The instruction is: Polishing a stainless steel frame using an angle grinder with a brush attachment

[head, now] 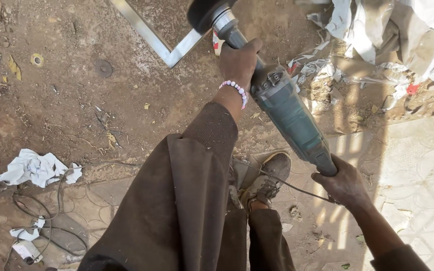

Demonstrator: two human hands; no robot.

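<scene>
I hold a large teal angle grinder over the dirt ground. My left hand, with a bead bracelet on its wrist, grips the side handle near the grinder's head. My right hand is closed around the rear end of the grinder's body. The grinder's black disc guard points away from me, close to the corner of a pale metal frame lying on the ground. A thin cable trails from the grinder's rear.
My shoe stands on the ground below the tool. Crumpled white paper lies at left, crumpled sheeting at upper right. Cables and a white plug sit bottom left. Patterned paving runs along the right.
</scene>
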